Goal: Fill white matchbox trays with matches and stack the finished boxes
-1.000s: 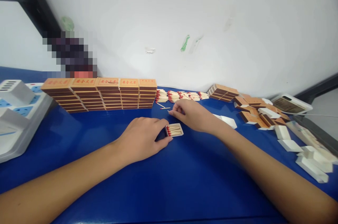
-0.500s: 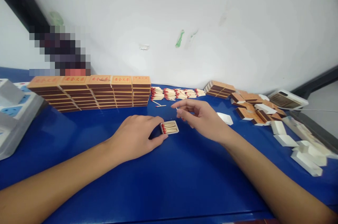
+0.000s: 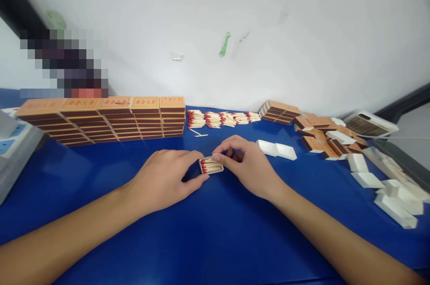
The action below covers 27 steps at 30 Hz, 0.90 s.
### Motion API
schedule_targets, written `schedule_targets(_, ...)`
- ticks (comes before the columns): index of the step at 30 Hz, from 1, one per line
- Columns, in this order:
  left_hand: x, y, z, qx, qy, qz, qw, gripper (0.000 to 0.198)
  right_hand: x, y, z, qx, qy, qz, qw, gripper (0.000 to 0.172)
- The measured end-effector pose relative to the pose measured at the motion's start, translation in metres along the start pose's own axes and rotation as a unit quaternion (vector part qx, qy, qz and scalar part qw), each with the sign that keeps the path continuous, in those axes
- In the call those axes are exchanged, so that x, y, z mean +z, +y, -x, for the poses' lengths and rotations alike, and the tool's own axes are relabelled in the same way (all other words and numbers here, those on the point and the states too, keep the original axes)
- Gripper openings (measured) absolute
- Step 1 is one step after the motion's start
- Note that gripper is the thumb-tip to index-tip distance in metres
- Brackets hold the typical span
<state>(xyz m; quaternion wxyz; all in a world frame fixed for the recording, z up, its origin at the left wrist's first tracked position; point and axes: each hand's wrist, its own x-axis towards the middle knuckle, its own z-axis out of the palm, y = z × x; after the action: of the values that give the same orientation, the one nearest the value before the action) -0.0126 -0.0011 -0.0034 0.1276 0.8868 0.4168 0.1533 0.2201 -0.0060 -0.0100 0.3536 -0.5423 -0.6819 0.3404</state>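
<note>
My left hand [image 3: 168, 180] curves its thumb and fingers around the left end of a small white matchbox tray [image 3: 215, 172] on the blue table. Red-tipped matches [image 3: 208, 167] fill the tray, heads toward that hand. Over the tray's right end, my right hand [image 3: 247, 164] pinches thumb and forefinger together on a match, mostly hidden by the fingertips. Beyond the tray lie several small piles of loose matches [image 3: 212, 119], with a couple of stray matches [image 3: 200, 135] in front.
Stacked matchboxes [image 3: 117, 119] form a wall at the left. Two white trays [image 3: 276, 150] lie right of my right hand. Farther right are a small matchbox stack [image 3: 279, 112], jumbled box sleeves [image 3: 319, 135], more white trays [image 3: 366, 180] and a phone-like case [image 3: 371, 124]. A grey-white box edge [image 3: 20, 164] stands left.
My right hand has come down and left from above the table to the tray's right end, its pinch now over the matches. My left hand stays around the tray. The view has shifted slightly.
</note>
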Motion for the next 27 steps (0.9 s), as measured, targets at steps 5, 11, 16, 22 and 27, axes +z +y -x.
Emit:
schedule_targets(5,0.001,0.000,-0.001,-0.001,-0.009,0.001,1.000,0.020,0.002,-0.001,0.001,-0.026,-0.014,0.053,0.998,0.008)
schedule_targets(11,0.002,0.000,0.000,0.003,-0.002,-0.002,1.000,0.021,0.000,-0.001,0.004,-0.074,-0.040,0.095,0.992,0.006)
schedule_targets(16,0.001,0.000,0.000,0.006,-0.002,0.003,1.000,0.023,-0.004,-0.001,-0.001,-0.101,-0.083,0.114,0.985,0.015)
schedule_targets(22,-0.001,0.001,0.000,-0.002,-0.018,-0.002,1.000,0.027,-0.005,0.001,-0.046,-0.143,-0.049,0.164,0.975,0.007)
schedule_targets(27,-0.002,0.002,0.000,-0.016,-0.027,0.000,0.999,0.028,0.000,-0.006,-0.079,-0.097,-0.113,0.235,0.961,0.013)
